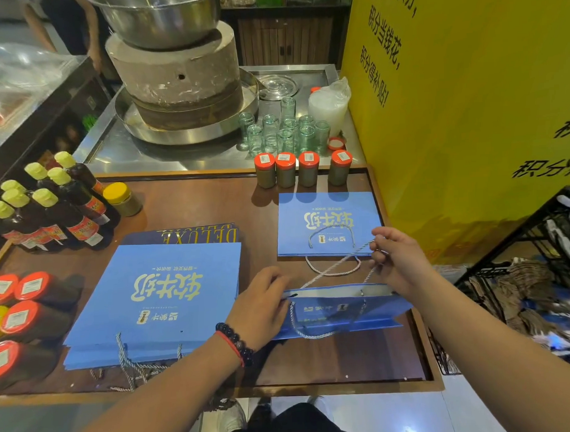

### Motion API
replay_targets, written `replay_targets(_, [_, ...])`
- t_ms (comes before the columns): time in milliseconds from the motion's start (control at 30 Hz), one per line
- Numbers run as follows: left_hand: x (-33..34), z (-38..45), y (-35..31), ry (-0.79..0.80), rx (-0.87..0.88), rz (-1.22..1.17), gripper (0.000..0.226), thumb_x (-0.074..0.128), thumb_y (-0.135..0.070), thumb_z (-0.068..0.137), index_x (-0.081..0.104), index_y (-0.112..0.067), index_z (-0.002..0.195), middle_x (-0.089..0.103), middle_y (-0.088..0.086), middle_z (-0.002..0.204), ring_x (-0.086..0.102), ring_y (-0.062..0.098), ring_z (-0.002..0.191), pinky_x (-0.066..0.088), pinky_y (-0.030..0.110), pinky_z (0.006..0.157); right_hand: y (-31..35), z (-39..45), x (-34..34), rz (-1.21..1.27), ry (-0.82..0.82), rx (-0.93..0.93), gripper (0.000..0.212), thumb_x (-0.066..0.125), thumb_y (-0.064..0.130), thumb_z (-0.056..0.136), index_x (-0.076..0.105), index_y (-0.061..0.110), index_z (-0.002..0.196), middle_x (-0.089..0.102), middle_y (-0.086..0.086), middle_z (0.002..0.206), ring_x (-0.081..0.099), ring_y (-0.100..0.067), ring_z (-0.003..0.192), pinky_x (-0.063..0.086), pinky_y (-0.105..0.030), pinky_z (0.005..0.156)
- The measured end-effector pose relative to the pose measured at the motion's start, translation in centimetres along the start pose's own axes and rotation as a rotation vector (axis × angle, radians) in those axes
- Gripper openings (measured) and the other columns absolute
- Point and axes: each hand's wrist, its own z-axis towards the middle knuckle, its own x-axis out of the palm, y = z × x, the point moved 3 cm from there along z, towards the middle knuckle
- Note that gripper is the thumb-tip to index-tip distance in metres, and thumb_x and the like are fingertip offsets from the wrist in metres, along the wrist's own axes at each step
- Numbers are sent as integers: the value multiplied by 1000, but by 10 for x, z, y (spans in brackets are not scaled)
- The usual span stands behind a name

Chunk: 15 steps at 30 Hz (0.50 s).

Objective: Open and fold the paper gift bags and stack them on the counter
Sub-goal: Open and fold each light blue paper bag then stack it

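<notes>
Blue gift bag (340, 311) near bench (347, 362) front edge, mouth partly open. Left hand (261, 308) grips its left rim; right hand (396, 258) pinches the rope handle (335, 266). Flat stack (157, 301) front-left; smaller stack (329, 224) toward right edge.

A blue bag (342, 310) stands partly opened on the counter (186, 200), its mouth showing a pale lining. The left hand (259, 308) grips the bag's left edge; the right hand (396, 260) pinches a rope handle (337, 265) above its right corner. Left of the bag lies a flat stack (157, 301) of blue bags; beyond it, a smaller pile (327, 224). Beyond that pile stand four red-capped jars (303, 168).
</notes>
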Motion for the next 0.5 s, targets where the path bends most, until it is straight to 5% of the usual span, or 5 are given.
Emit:
replay_targets(133, [4,5,3,88,-17,53,38,68,-18,82,61,-14,119,53,6,122,58,22,104,55,30,68,2,-7,7,-151,61,-87,10,56,6,96,62,14,97,63,-9,85,54,-16,67,43,-29,64])
replay_targets(200, [5,6,5,116,-46,74,33,62,-24,86,63,-18,119,51,3,128,55,20,110,54,31,75,3,-9,9,-555,147,-223,19,64,19,92,63,20,111,65,-2,107,61,-14,92,45,-32,81])
replay_targets(300, [5,9,6,138,-61,91,28,55,-28,91,63,-20,117,55,-1,119,54,18,105,51,30,76,-4,-17,7,-1305,337,-391,61,70,52,80,50,35,135,49,9,137,47,-12,127,40,-35,102])
replay_targets(400, [2,16,4,140,-44,117,22,59,-21,87,66,-18,107,62,1,98,60,23,91,50,34,64,-18,-18,1,-1813,397,-516,47,63,50,82,54,37,126,53,5,132,52,-20,119,48,-37,91])
replay_targets(500, [-3,29,1,113,-48,140,19,73,-9,72,71,-17,89,61,0,79,61,25,74,39,27,50,-23,-12,-6,-1836,247,-621,24,54,27,90,59,33,113,66,4,113,59,-24,104,50,-34,72])
